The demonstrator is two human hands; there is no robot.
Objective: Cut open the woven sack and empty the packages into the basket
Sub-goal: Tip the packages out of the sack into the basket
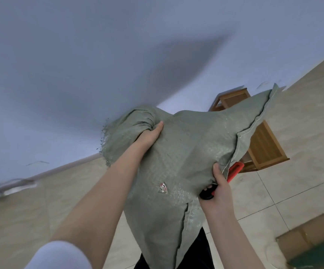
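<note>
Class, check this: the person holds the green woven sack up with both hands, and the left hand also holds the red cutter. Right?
Wrong hand: the head view shows the red cutter in the right hand; the left hand grips only the green woven sack. Both hands do hold it up.

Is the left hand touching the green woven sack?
Touching. The head view shows the left hand gripping a bunched fold of the woven sack, with no gap between skin and cloth.

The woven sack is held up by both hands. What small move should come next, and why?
Probably shake the sack gently downward: the left hand grips its bunched end, the right hand holds its edge with the red knife, and a cut already gapes low down.
</note>
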